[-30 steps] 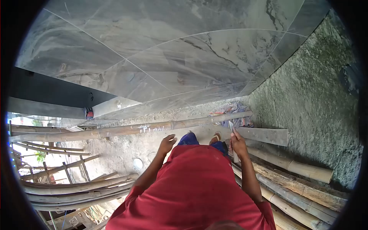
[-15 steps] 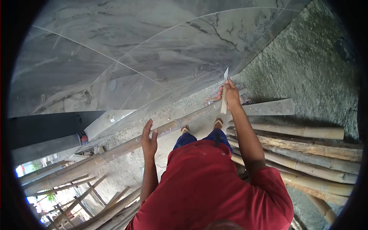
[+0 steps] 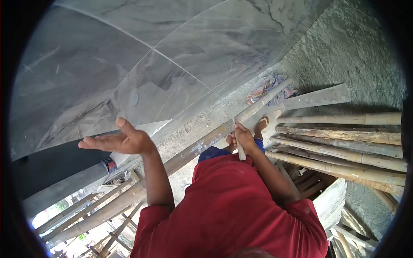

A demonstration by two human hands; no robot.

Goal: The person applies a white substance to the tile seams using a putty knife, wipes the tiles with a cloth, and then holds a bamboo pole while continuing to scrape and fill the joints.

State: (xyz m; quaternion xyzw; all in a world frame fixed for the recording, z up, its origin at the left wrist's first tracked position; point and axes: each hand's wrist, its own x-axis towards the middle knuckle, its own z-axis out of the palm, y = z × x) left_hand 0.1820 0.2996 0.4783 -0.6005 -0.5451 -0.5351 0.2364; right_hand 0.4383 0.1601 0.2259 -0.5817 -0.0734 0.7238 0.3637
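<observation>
My right hand [image 3: 244, 138] is wrapped round the wooden handle of a pointed tool [image 3: 239, 146], held low in front of my body, its tip toward the bamboo pole. My left hand [image 3: 122, 139] is raised at the left with its fingers stretched out and nothing in it. Beyond it stands the grey marbled tile wall [image 3: 180, 43] with pale joint lines. A long bamboo pole [image 3: 195, 144] runs diagonally between my body and the wall.
Several bamboo poles and timbers [image 3: 344, 134] lie at the right. A crumpled cloth bundle [image 3: 273, 88] and a grey board [image 3: 320, 98] rest by the rough wall [image 3: 344, 51]. A dark opening [image 3: 56, 165] is at the left, with wooden framework [image 3: 116, 232] below.
My right hand has come down and left, closer to my body, with the tool. My left hand has moved up and left and its fingers now point left. The view has shifted.
</observation>
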